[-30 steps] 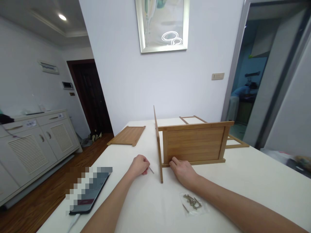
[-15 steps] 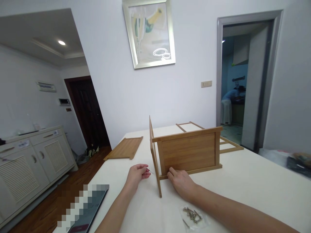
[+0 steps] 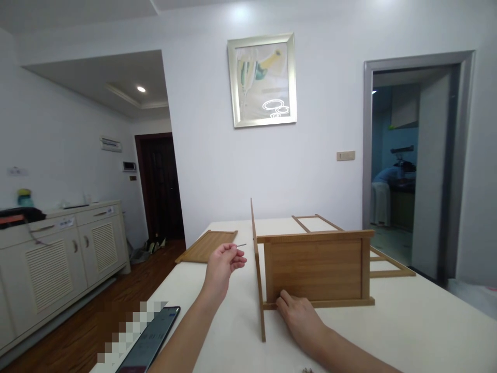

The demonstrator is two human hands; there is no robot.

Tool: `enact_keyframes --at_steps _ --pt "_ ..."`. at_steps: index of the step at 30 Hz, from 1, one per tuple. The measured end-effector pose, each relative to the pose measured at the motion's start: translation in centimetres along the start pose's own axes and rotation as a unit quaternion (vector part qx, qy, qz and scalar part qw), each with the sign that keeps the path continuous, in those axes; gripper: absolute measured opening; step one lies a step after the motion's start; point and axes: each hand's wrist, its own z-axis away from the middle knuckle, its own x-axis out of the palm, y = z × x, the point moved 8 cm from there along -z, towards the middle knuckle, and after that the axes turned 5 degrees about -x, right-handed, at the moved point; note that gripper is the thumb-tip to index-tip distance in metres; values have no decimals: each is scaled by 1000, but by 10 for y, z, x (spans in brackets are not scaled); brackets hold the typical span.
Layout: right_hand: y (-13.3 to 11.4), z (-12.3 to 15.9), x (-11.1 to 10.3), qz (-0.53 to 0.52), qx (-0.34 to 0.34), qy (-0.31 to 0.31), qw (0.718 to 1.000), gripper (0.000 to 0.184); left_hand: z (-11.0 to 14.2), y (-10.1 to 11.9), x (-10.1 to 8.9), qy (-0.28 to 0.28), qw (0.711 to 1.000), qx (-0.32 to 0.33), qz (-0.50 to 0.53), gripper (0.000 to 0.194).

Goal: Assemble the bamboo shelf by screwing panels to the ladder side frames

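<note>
My left hand [image 3: 224,265] is closed in a pinch on a thin metal rod [image 3: 241,244], which points right toward the upright wooden side frame [image 3: 257,269]. The rod's other end is hidden in my fingers. The side frame is seen nearly edge-on, against the left end of a wooden panel [image 3: 316,269] standing on its long edge. My right hand [image 3: 298,313] is closed on the panel's lower rail [image 3: 334,302], close to the side frame; its fingertips rest against the panel face.
Another wooden panel [image 3: 209,246] lies flat at the table's back left. Open wooden frames [image 3: 310,231] lie behind the standing panel. A dark-screened phone or tablet [image 3: 155,331] is at the left table edge. Bits of metal hardware [image 3: 307,370] show at the bottom edge.
My left hand has risen with the metal rod, now level with the upper part of the panel. My right hand keeps its hold. The view has tilted up, cutting off most of the screw bag.
</note>
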Motion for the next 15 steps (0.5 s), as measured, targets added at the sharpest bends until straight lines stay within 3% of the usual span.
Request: enact_keyframes --at_steps 2,4,10,13,15 --pt "0 -1 -9 -4 -13 43 999 22 -5 8 3 13 1000 13 10 18" --pt "1 -5 -34 -17 -26 120 992 26 -11 14 4 30 999 28 23 19" --pt "6 -32 -159 -83 -43 358 929 24 -32 35 8 85 992 71 54 22" --pt "19 -57 -197 -91 -4 406 909 27 -37 42 14 79 993 73 41 19" --pt "28 -78 -199 -105 23 373 922 34 -37 43 19 54 996 66 16 16"
